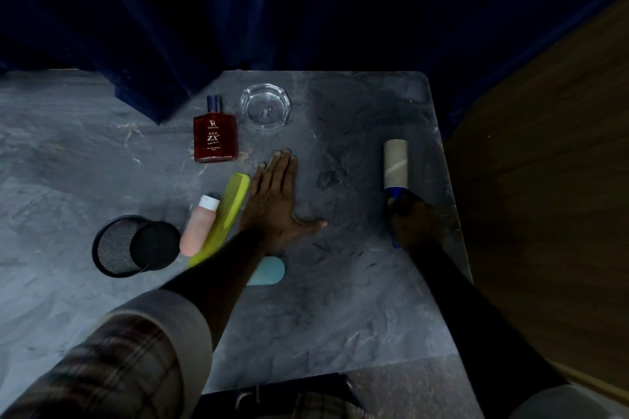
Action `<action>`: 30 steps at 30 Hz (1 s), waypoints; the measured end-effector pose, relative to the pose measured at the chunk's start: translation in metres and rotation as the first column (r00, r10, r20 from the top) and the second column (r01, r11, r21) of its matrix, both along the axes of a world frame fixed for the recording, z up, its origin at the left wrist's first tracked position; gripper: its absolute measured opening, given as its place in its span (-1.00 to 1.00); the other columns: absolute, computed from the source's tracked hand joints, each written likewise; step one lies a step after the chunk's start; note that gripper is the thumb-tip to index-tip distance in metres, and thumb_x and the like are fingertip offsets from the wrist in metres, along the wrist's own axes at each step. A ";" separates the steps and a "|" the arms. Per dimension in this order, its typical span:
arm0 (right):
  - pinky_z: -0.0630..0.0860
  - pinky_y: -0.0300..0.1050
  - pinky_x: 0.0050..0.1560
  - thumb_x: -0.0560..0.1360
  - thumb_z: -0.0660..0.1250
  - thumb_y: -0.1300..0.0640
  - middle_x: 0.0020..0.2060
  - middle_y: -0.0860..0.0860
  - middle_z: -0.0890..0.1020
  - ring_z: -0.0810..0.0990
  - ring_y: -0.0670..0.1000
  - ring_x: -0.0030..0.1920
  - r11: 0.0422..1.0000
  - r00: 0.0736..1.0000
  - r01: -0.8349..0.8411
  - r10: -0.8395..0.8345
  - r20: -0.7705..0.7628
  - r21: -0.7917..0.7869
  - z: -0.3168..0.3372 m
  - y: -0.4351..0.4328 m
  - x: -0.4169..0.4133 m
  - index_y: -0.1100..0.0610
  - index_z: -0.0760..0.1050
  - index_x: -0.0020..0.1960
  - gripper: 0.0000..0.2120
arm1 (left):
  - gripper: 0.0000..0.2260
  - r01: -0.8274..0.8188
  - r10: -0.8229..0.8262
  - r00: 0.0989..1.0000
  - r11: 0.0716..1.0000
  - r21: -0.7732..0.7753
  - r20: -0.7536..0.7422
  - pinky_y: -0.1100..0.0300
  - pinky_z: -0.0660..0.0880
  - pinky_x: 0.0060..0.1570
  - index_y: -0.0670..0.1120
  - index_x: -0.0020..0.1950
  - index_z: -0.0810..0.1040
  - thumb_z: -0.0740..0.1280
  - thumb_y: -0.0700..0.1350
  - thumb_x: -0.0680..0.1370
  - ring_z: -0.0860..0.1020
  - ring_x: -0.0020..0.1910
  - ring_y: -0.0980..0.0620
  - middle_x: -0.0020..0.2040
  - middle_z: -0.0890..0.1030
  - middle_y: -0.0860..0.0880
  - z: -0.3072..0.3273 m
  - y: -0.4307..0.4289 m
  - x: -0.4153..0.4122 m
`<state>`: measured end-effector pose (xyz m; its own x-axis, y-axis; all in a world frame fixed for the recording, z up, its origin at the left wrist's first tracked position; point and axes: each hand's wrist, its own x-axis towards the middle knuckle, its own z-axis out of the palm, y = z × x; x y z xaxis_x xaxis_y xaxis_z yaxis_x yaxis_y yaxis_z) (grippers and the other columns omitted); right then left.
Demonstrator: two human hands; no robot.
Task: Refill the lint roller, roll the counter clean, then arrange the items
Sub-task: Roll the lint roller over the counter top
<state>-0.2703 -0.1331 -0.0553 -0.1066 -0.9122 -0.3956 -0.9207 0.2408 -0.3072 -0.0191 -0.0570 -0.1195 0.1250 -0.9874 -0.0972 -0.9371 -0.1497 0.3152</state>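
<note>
My right hand (413,219) grips the blue handle of the lint roller (396,165), whose pale roll lies on the grey counter (340,316) near its right edge. My left hand (275,204) rests flat on the counter's middle, fingers together, thumb spread, holding nothing. Just left of it lies a yellow-green comb (226,214), touching a pink tube with a white cap (199,228). A red perfume bottle (215,134) and a clear glass ashtray (265,105) sit at the back. A light blue object (269,270) lies partly hidden under my left forearm.
A black mesh cup (132,245) lies on its side at the left. Dark blue curtains (238,10) hang behind the counter. A wooden panel (544,180) stands to the right of the counter's edge.
</note>
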 end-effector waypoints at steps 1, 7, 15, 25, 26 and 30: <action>0.48 0.06 0.25 0.64 0.18 -0.06 0.21 0.22 0.63 0.59 0.24 0.22 1.000 1.000 -0.017 0.017 -0.004 0.000 0.001 0.002 0.010 0.16 0.54 0.30 -0.62 | 0.30 -0.002 0.002 1.000 1.000 0.001 -0.001 -0.17 -0.04 0.72 -0.15 0.75 -0.03 0.21 0.69 0.30 -0.04 0.76 -0.11 0.77 -0.02 -0.14 0.000 0.000 0.000; 0.53 0.03 0.11 0.61 0.18 -0.07 0.13 0.16 0.67 0.64 0.24 0.14 0.966 0.966 -0.259 0.258 -0.025 -0.028 0.000 0.024 0.058 0.06 0.55 0.23 -0.68 | 0.29 -0.008 0.008 1.000 1.000 -0.003 -0.002 -0.17 -0.04 0.72 -0.16 0.74 -0.01 0.22 0.68 0.30 -0.02 0.76 -0.12 0.77 0.00 -0.16 0.001 0.000 0.000; 0.56 0.01 -0.03 0.60 0.18 0.00 -0.05 0.16 0.69 0.67 0.23 -0.03 0.912 0.920 -0.388 0.391 -0.007 -0.134 -0.003 0.041 0.079 0.12 0.57 0.14 -0.71 | 0.30 -0.003 0.003 1.000 1.000 -0.004 0.005 -0.19 0.00 0.71 -0.16 0.74 0.03 0.21 0.69 0.29 0.00 0.76 -0.13 0.76 0.03 -0.16 0.003 0.000 0.001; 0.54 0.08 0.20 0.60 0.21 -0.11 0.12 0.22 0.67 0.64 0.26 0.12 0.996 0.997 -0.074 0.076 0.031 -0.049 -0.017 0.004 0.020 0.09 0.57 0.21 -0.65 | 0.29 -0.009 0.009 1.000 1.000 -0.007 0.009 -0.17 -0.03 0.71 -0.15 0.75 0.01 0.24 0.68 0.30 -0.01 0.76 -0.13 0.77 0.01 -0.15 0.003 0.001 0.001; 0.53 0.09 0.21 0.60 0.23 -0.11 0.13 0.22 0.66 0.63 0.25 0.14 0.998 0.998 -0.037 0.039 0.044 -0.043 -0.017 0.001 0.010 0.09 0.57 0.23 -0.65 | 0.29 -0.008 0.008 1.000 1.000 -0.010 0.009 -0.17 -0.02 0.71 -0.15 0.74 0.01 0.23 0.68 0.30 0.00 0.76 -0.13 0.77 0.02 -0.15 0.003 0.001 0.001; 0.53 0.17 0.23 0.62 0.26 -0.02 0.17 0.24 0.63 0.60 0.26 0.19 0.991 0.979 0.135 -0.136 0.152 0.011 -0.014 -0.009 -0.028 0.14 0.53 0.30 -0.66 | 0.28 -0.008 0.009 1.000 1.000 -0.016 0.006 -0.17 -0.02 0.71 -0.15 0.74 0.02 0.22 0.69 0.30 0.01 0.76 -0.13 0.77 0.03 -0.15 0.003 0.001 0.000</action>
<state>-0.2981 -0.1424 -0.0691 -0.1677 -0.8932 -0.4173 -0.8219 0.3604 -0.4411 -0.0189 -0.0559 -0.1169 0.1339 -0.9877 -0.0805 -0.9379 -0.1526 0.3116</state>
